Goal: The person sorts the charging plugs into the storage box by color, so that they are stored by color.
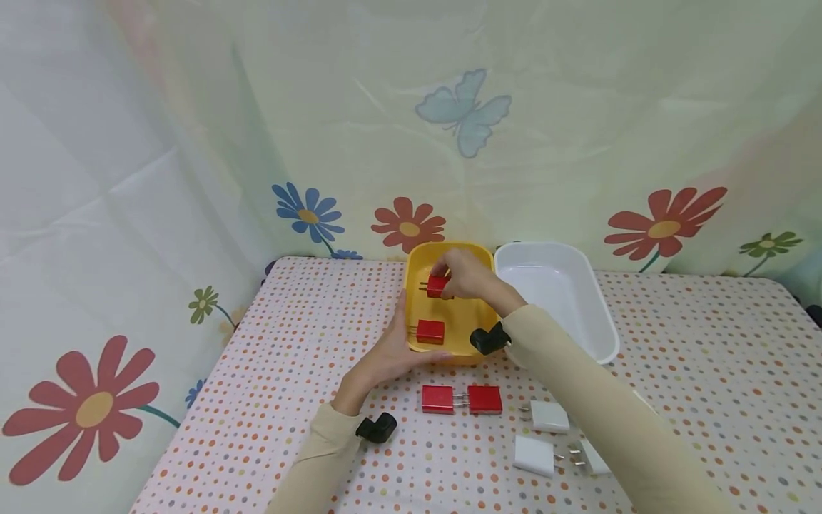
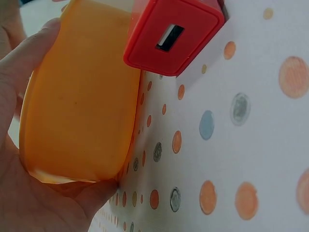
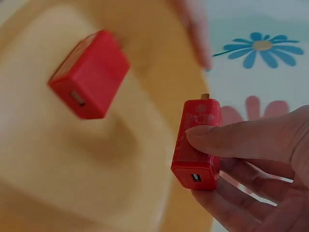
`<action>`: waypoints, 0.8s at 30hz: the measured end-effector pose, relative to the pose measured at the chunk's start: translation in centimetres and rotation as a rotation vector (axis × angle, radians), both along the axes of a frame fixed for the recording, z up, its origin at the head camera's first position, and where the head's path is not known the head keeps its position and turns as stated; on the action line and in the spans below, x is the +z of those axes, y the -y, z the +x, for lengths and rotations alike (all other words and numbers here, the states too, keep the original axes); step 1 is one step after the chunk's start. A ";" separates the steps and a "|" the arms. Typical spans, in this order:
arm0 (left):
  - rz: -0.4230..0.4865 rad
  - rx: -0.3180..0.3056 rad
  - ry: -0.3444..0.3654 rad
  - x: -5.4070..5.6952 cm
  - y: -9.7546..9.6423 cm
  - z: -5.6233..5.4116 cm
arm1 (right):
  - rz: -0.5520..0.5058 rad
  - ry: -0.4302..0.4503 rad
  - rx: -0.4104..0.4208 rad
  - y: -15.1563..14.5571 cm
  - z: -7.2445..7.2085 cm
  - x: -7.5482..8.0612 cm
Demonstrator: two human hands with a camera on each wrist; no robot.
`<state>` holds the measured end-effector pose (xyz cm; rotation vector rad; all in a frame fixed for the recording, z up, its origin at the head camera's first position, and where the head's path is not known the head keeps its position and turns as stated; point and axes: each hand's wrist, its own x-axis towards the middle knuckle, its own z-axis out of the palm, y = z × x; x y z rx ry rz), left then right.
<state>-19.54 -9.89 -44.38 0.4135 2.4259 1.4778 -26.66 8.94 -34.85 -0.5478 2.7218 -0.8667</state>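
I see the right hand [image 1: 467, 274] pinching a red charger [image 1: 437, 287]; slackness could drop it (left hand [image 1: 390, 351] spread on yellow tray's [image 1: 465, 314] left edge).

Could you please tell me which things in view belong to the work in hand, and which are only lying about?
Belonging to the work:
right hand, pinching a red charger
left hand, touching the yellow tray
red charger inside that tray
probably, two red chargers on the table

Apparently lying about, untouched:
white chargers
white tray
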 end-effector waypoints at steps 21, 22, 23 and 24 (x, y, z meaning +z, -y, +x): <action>-0.006 0.002 0.016 0.0 -0.1 0.0 | 0.051 0.139 -0.027 0.6 -2.1 -4.3; 0.000 -0.001 0.016 0.0 -0.1 0.0 | 0.048 0.137 -0.026 0.6 -2.2 -4.5; 0.007 -0.003 0.015 0.0 -0.1 0.0 | 0.046 0.130 -0.021 0.7 -2.3 -4.6; 0.015 -0.006 0.013 -0.1 0.0 -0.1 | 0.044 0.128 -0.019 0.8 -2.3 -4.7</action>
